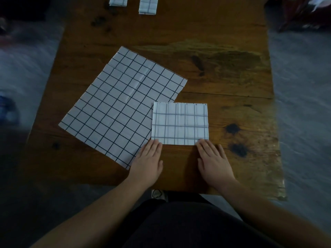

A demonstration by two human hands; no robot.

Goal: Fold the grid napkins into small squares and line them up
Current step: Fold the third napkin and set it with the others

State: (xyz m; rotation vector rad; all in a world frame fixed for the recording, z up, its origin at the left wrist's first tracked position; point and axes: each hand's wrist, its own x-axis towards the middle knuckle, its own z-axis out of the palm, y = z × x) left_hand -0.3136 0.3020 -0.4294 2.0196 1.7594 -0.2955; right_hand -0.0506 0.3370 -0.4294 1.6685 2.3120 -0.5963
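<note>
A folded grid napkin (180,123) lies in front of me, its pale side up, overlapping the corner of a large unfolded grid napkin (118,104) spread at an angle to the left. My left hand (147,161) lies flat with its fingertips on the folded napkin's near left corner. My right hand (213,161) lies flat with its fingertips on the near right corner. Two small folded napkins (118,0) (148,5) sit side by side at the table's far edge.
The wooden table (223,68) has dark knots and a glossy worn patch on its right side. Bare wood lies to the right of the folded napkin. Grey floor surrounds the table, and red cloth (300,11) sits at the far right.
</note>
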